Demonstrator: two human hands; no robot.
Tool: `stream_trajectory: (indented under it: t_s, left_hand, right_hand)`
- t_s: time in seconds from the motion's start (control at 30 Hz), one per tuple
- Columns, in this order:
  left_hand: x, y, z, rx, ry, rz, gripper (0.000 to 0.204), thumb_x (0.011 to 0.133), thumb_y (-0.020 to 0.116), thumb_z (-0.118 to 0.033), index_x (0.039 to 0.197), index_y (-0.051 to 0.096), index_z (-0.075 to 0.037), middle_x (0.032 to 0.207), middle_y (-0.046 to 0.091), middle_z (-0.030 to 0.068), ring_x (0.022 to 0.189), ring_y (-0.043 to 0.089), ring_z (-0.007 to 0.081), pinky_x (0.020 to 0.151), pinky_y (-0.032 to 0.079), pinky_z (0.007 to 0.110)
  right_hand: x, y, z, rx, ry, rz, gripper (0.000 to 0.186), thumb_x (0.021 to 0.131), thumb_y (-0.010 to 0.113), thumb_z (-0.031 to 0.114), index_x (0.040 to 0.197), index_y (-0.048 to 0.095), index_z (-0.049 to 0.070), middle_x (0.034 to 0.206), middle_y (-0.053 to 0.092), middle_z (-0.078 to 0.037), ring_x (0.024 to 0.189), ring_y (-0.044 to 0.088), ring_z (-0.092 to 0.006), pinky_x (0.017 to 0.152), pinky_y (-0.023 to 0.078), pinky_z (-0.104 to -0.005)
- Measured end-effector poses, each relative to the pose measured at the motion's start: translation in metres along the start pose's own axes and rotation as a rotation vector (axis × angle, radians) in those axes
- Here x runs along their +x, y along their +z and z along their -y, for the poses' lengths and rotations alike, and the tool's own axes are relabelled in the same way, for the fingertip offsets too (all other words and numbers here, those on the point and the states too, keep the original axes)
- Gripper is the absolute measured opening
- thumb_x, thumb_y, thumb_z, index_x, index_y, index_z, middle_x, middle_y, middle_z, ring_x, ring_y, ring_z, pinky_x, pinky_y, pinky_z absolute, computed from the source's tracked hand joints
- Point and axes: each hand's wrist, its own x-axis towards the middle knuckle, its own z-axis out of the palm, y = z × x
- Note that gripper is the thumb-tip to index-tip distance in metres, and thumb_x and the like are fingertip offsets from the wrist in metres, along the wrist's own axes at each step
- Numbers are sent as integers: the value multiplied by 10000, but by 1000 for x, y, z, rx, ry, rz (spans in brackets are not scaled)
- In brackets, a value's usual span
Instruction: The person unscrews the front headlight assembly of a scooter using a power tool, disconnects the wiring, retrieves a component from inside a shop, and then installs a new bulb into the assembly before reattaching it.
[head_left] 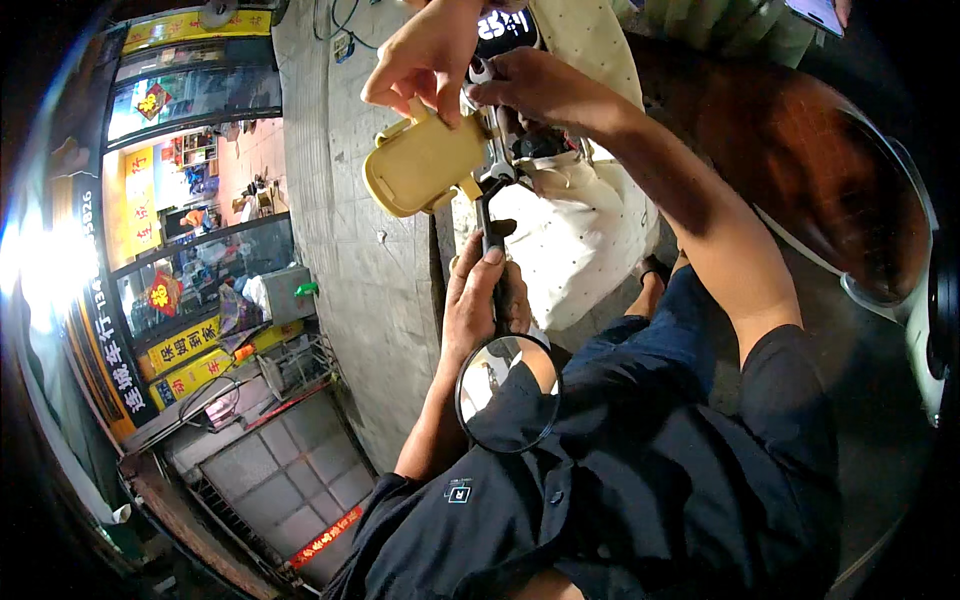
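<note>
My left hand (pixel 480 298) is wrapped around the dark stem of a round rear-view mirror (pixel 509 393), whose glass is close to my shirt. My right hand (pixel 535 85) grips the upper end of a silver wrench (pixel 495 135). The lower jaw of the wrench is at the fitting by the top of the mirror stem. Just left of the wrench is a pale yellow phone holder (pixel 425 165), with another person's hand (pixel 430 60) touching its upper edge. Fingers and wrench partly hide the fitting.
Behind the wrench are a lit digital display (pixel 505 30) and a cream dotted cover (pixel 575 240) of a scooter. A brown seat (pixel 800 180) is at the right. Left, beyond the grey pavement (pixel 350 200), stands a glass shopfront (pixel 200 180). A phone (pixel 818 14) shows top right.
</note>
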Motion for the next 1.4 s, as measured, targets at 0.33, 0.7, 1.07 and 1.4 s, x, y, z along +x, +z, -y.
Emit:
stream_trajectory:
  t_s: [0.33,0.7,1.07,1.4]
  left_hand:
    - [-4,-1,-1,-98,-26,-47,292,961,478,-197,1213,470,-49,482,369,32,335,370,138,320,320,273]
    - [-3,8,0,-15,15,-30,282,956,455,-206,1186,469,-44,482,372,11,328,348,113,314,308,250]
    - [-4,-2,0,-99,-20,-62,288,966,464,-200,1213,447,-52,478,368,37,336,365,139,322,327,267]
    - [-4,10,-1,46,-2,-112,310,960,472,-210,1212,451,-29,496,399,27,348,359,111,328,330,256]
  right_hand:
    - [-110,28,19,554,304,-492,255,969,545,259,949,599,11,699,602,-23,572,506,-62,513,385,-208]
    - [-1,-3,16,-22,335,101,290,889,595,259,999,647,-4,712,645,-95,589,600,-183,567,461,-330]
    - [-99,24,22,331,276,-410,277,951,576,262,977,592,-14,711,615,-10,612,529,-55,545,399,-215]
    - [-19,1,4,-86,98,-86,312,880,603,286,909,616,-24,736,629,-116,656,619,-160,586,466,-311]
